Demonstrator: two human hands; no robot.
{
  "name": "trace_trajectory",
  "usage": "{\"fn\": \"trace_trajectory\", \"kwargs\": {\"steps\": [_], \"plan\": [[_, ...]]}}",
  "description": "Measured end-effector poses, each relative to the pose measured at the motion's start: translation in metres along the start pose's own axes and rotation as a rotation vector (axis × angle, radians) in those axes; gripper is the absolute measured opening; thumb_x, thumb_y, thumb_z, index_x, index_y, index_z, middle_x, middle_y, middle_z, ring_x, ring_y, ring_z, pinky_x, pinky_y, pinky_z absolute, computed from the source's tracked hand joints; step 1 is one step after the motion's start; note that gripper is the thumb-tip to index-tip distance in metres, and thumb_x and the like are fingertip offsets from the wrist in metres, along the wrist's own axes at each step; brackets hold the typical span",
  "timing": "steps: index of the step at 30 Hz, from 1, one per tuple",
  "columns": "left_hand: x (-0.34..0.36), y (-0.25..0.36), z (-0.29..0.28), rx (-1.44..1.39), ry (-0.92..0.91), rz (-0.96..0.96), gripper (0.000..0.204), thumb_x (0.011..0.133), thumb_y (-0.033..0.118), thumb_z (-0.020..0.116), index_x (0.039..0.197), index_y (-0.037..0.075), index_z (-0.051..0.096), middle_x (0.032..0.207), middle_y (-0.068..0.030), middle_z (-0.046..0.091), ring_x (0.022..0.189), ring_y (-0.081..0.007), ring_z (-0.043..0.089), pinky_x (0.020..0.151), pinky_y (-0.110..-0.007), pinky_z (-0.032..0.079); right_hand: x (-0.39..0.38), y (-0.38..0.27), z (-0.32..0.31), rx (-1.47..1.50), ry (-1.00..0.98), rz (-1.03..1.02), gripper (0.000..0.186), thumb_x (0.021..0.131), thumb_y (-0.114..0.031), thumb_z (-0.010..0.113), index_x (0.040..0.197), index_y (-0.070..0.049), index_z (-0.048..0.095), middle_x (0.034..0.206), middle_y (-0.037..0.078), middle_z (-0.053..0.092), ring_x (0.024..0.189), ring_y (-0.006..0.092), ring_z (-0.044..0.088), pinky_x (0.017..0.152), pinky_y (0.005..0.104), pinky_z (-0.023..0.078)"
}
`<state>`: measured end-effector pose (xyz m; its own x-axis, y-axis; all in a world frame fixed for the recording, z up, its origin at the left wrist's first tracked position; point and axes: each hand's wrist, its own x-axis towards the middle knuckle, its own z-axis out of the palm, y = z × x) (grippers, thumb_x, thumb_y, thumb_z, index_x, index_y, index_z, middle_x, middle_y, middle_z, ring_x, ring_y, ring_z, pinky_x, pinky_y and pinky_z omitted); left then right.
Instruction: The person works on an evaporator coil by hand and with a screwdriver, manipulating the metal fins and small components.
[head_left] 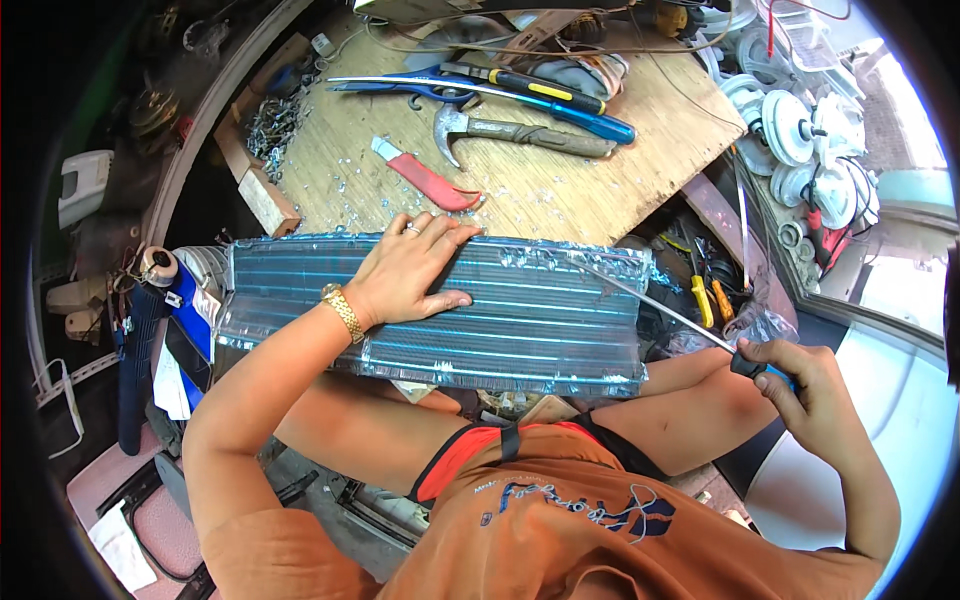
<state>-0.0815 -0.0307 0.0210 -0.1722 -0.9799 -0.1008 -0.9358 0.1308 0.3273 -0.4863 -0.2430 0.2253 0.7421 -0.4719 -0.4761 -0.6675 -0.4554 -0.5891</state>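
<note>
My left hand (410, 270) lies open on a long finned metal panel (540, 330) with bluish tubes running along it, which lies across my lap against the plywood board (640, 160). My right hand (795, 385) grips a long screwdriver (680, 320) by its dark and blue handle; the shaft reaches to the damaged, silvery fins near the panel's upper right edge. Beyond the panel a red-handled knife (430, 182), a claw hammer (525, 135) and a blue-handled screwdriver (590, 120) lie on the board among scattered metal bits.
Dark-and-yellow tools (540, 85) lie at the board's back, with screws (280, 125) at its left. Yellow-handled pliers (700, 300) sit right of the panel. White plastic parts (790, 130) and a red-handled tool (830, 230) crowd the right ledge. A cream roll (160, 265) is at left.
</note>
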Motion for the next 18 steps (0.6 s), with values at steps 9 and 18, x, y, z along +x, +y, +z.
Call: {"fn": "trace_trajectory", "kwargs": {"steps": [9, 18], "plan": [[-0.002, 0.000, 0.000, -0.024, 0.027, 0.000, 0.090, 0.088, 0.062, 0.076, 0.157, 0.011, 0.048, 0.139, -0.0162, 0.058, 0.129, -0.0362, 0.056, 0.112, -0.051, 0.037, -0.005, -0.016, 0.006, -0.130, 0.020, -0.048, 0.031, 0.093, 0.003, 0.067, 0.124, -0.001, 0.073, 0.106, 0.022, 0.078, 0.094, 0.0422, 0.075, 0.082, 0.0433, 0.059], [-0.005, -0.004, -0.001, -0.083, 0.124, -0.024, 0.091, 0.082, 0.061, 0.082, 0.151, 0.009, 0.053, 0.135, -0.0116, 0.061, 0.129, -0.0349, 0.056, 0.112, -0.051, 0.040, 0.009, -0.050, -0.001, 0.021, -0.034, 0.008, 0.031, 0.094, 0.004, 0.066, 0.125, 0.006, 0.069, 0.119, 0.022, 0.077, 0.100, 0.0386, 0.077, 0.089, 0.0388, 0.058]]}}
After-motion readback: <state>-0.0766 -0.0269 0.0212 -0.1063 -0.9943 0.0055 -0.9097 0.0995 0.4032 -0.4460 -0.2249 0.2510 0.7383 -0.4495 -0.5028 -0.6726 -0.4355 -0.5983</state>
